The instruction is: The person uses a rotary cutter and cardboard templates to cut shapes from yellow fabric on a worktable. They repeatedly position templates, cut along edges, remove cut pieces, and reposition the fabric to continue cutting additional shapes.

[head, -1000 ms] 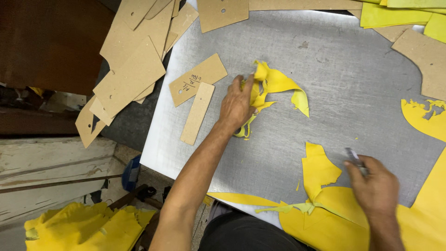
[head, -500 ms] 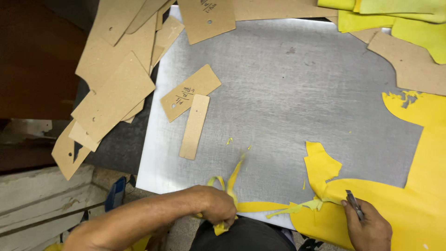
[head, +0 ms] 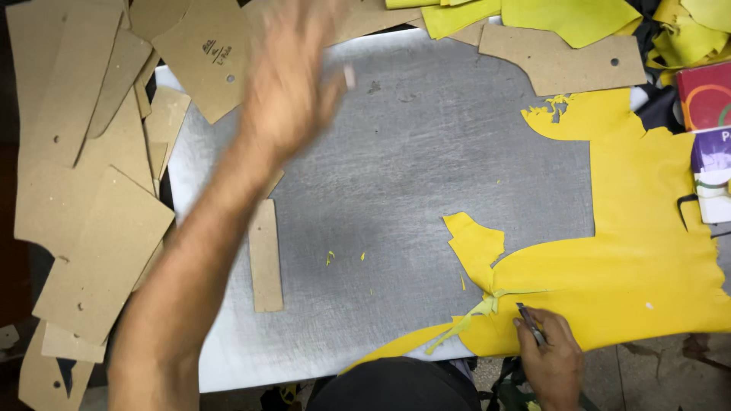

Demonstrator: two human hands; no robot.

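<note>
My left hand [head: 293, 80] is raised and blurred over the far left part of the grey metal sheet [head: 403, 167], fingers spread, holding nothing that I can make out. My right hand [head: 550, 358] rests at the near edge on a large yellow leather piece [head: 640, 259] and grips a thin metal cutting tool [head: 531, 323]. A narrow yellow strip [head: 468, 320] trails from the leather toward the near edge. A long cardboard template [head: 265, 255] lies on the sheet beside my left forearm.
Many brown cardboard templates [head: 84, 221] are piled at the left and along the back [head: 560, 57]. Lime-yellow leather pieces [head: 563, 15] lie at the back right. Small boxes [head: 708, 129] stand at the right edge. Tiny yellow scraps [head: 330, 257] dot the sheet.
My left hand swept the yellow scraps off the near edge, then swung up toward the far left with nothing in it. The view shifted right; my right hand stayed on the leather.
</note>
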